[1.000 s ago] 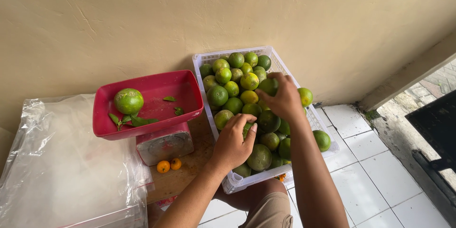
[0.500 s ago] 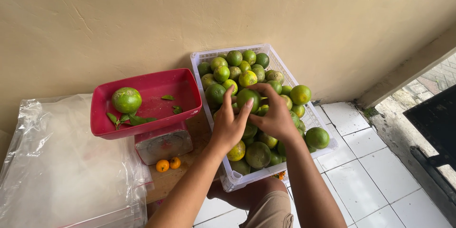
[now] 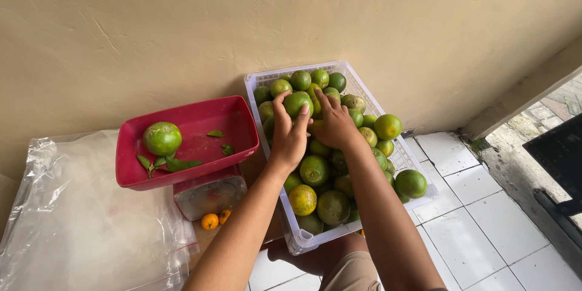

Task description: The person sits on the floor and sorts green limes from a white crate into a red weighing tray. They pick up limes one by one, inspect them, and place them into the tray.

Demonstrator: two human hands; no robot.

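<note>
A white plastic crate (image 3: 368, 98) holds several green and yellow-green citrus fruits. Both my hands reach into it. My left hand (image 3: 288, 136) and my right hand (image 3: 333, 122) together clasp one green fruit (image 3: 297, 103) near the crate's far end. To the left a red scale tray (image 3: 197, 138) carries one green fruit (image 3: 162, 138) and loose leaves (image 3: 167, 162). The tray rests on a grey scale body (image 3: 209, 194).
Two small orange fruits (image 3: 215, 219) lie below the scale. A clear plastic sheet (image 3: 79, 224) covers the left side. A beige wall (image 3: 242, 18) stands behind. White floor tiles (image 3: 473, 206) lie to the right. My knee (image 3: 348, 270) is under the crate's near edge.
Both hands have moved farther up the crate, from its middle toward its far end, and now close around a green fruit. The view has shifted slightly.
</note>
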